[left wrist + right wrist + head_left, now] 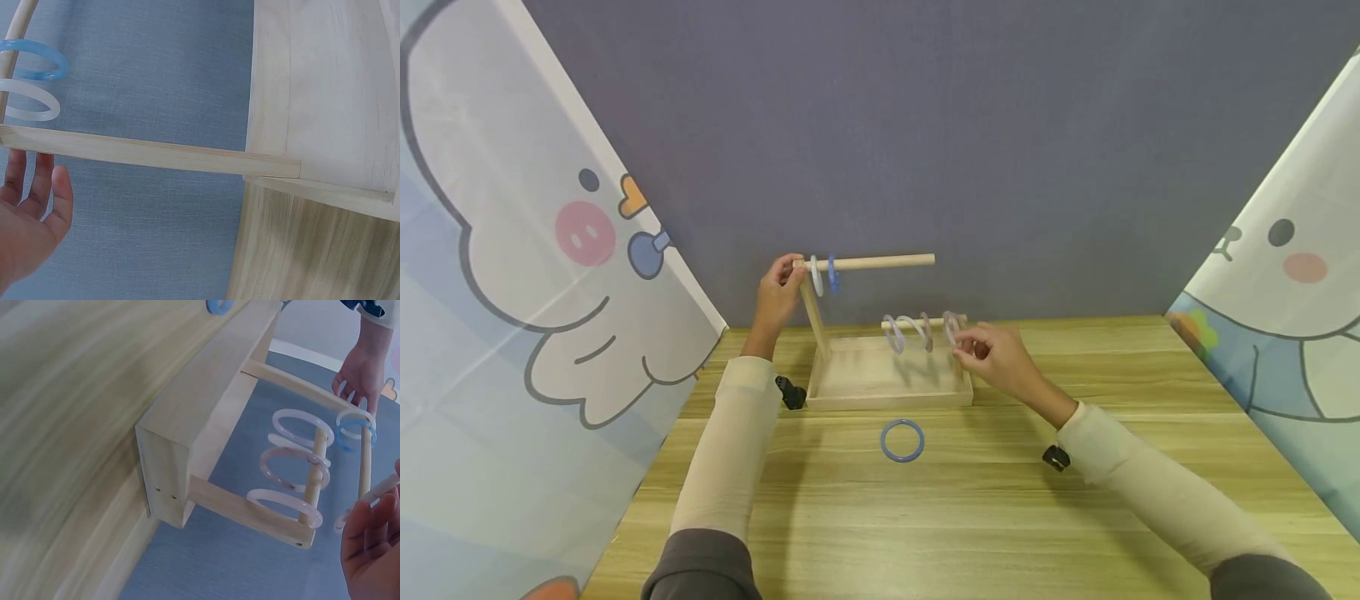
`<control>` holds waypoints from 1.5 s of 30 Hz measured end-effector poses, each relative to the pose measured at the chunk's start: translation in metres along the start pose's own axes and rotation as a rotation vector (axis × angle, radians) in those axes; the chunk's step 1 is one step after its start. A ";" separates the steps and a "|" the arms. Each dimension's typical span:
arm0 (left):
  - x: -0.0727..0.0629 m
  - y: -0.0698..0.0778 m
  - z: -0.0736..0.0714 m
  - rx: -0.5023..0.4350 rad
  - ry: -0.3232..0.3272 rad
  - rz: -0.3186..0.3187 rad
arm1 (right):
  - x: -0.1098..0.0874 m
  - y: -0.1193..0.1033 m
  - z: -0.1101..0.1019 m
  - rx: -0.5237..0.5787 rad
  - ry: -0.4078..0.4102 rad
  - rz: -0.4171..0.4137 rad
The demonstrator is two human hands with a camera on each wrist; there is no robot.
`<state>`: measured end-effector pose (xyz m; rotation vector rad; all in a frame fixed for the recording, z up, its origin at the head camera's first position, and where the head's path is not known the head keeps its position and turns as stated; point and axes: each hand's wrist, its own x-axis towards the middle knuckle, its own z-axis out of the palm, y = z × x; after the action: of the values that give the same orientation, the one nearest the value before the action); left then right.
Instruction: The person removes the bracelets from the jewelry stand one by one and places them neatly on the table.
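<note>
A wooden bangle stand has a tall post (pixel 813 312) at its left, and my left hand (pixel 778 292) grips the top of it with thumb and fingers. On the upper bar (pixel 887 262), close to that hand, hang a white bangle (pixel 817 277) and a blue bangle (pixel 832 275). My right hand (pixel 996 354) is by the right end of the lower bar, pinching a pale translucent bangle (pixel 381 489). In the right wrist view this bangle is off the bar. Several pale and pinkish bangles (pixel 284 500) hang on the lower bar (pixel 317 464).
Another blue bangle (pixel 902 460) lies flat on the wood-grain table (pixel 925 533) in front of the stand's shallow tray (pixel 887 402). A grey-blue backdrop (pixel 925 150) rises behind the stand. Cartoon-printed sheets (pixel 512 250) stand at both sides.
</note>
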<state>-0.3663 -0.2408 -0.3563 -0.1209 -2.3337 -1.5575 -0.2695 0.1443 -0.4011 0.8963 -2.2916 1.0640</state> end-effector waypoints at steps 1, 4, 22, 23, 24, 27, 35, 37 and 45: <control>0.000 0.000 0.000 0.001 0.000 -0.001 | -0.002 -0.001 0.000 -0.001 -0.006 -0.010; 0.000 0.000 0.000 -0.001 0.001 -0.003 | -0.009 -0.002 0.001 -0.012 -0.027 -0.033; -0.001 0.001 -0.001 0.013 -0.015 0.011 | -0.043 -0.001 0.014 -0.005 -0.206 -0.143; -0.001 0.001 -0.001 0.013 -0.014 0.012 | -0.045 -0.001 0.014 -0.002 -0.222 -0.142; -0.002 0.002 -0.001 0.015 -0.014 0.012 | -0.046 -0.001 0.015 -0.006 -0.239 -0.139; -0.002 0.003 -0.002 0.017 -0.013 0.011 | -0.050 0.000 0.017 -0.030 -0.287 -0.145; -0.001 0.001 -0.002 0.013 -0.013 0.003 | -0.060 0.001 0.023 -0.082 -0.372 -0.180; 0.000 0.000 -0.002 0.006 -0.015 0.001 | -0.062 0.002 0.025 -0.091 -0.385 -0.189; 0.001 -0.001 -0.002 0.003 -0.018 0.000 | -0.069 0.004 0.032 -0.102 -0.453 -0.220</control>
<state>-0.3667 -0.2432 -0.3561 -0.1350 -2.3494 -1.5596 -0.2298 0.1460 -0.4658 1.4256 -2.4940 0.6949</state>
